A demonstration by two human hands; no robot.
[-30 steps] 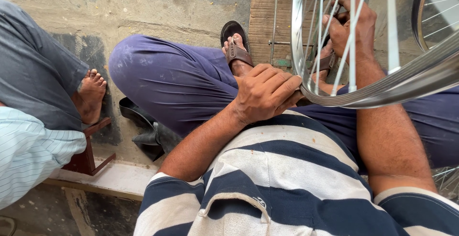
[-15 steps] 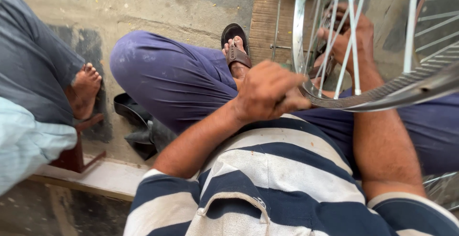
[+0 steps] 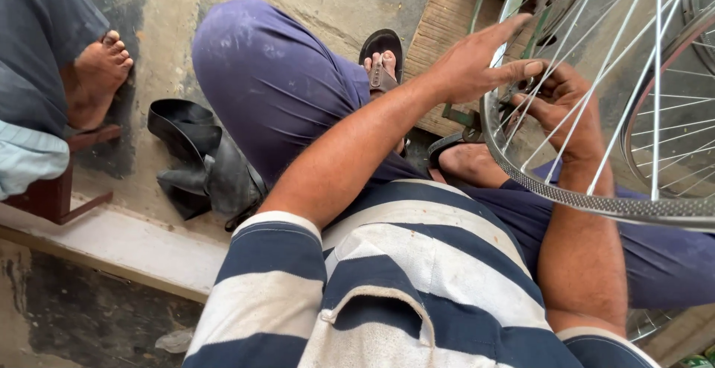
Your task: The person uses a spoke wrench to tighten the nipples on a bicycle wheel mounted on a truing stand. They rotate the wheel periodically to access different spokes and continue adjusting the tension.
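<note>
I see my left hand (image 3: 477,66) spread loose, fingers straight, thumb tip resting against the shiny metal spoked bicycle wheel rim (image 3: 573,200) at its near-left arc, gripping nothing. My right hand (image 3: 562,103) sits inside that rim, behind the spokes, fingers curled around one thin steel spoke (image 3: 588,126). To do this well, I judge the rim should be steadied while each spoke is felt singly. Left of the rim, past my knee, lies a crumpled black rubber inner tube (image 3: 201,163). No packages, labels or signs show.

A navy-and-white striped shirt (image 3: 417,278) is seen near, purple trousers (image 3: 275,77) farther, a silver wheel rim (image 3: 596,204) right, black rubber tube (image 3: 201,163) left.
</note>
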